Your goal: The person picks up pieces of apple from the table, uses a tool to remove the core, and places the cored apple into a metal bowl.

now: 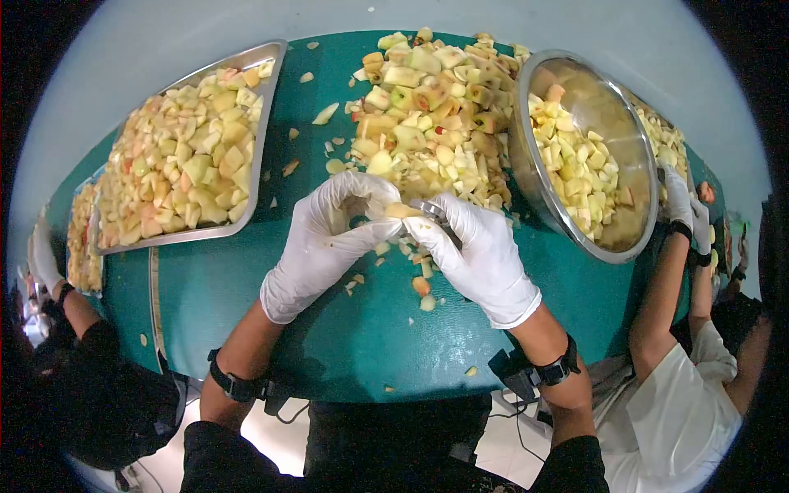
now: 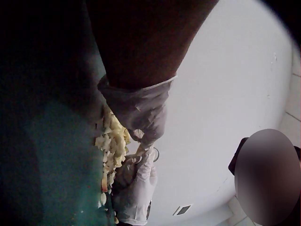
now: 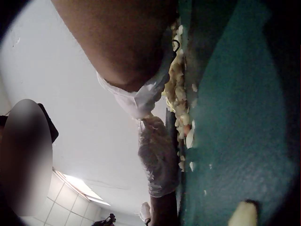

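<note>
In the head view, my white-gloved left hand [image 1: 335,226] pinches a pale piece of fruit [image 1: 403,211], apple-like, between thumb and fingers. From the other side my gloved right hand [image 1: 477,255] grips a small metal tool [image 1: 431,209] right at that piece; most of the tool is hidden by fingers. A curved loop [image 2: 156,154] shows by the hands in the left wrist view. Beyond them lies a heap of cut fruit [image 1: 436,123], pale yellow with some brown and reddish bits. Small scraps [image 1: 421,286] lie just below the hands.
A steel tray [image 1: 267,148] full of fruit chunks stands on the left of the green table [image 1: 362,345]. A steel bowl [image 1: 637,197], partly filled with chunks, tilts at the right. Gloved hands of other people work at both sides, one near the bowl [image 1: 678,197].
</note>
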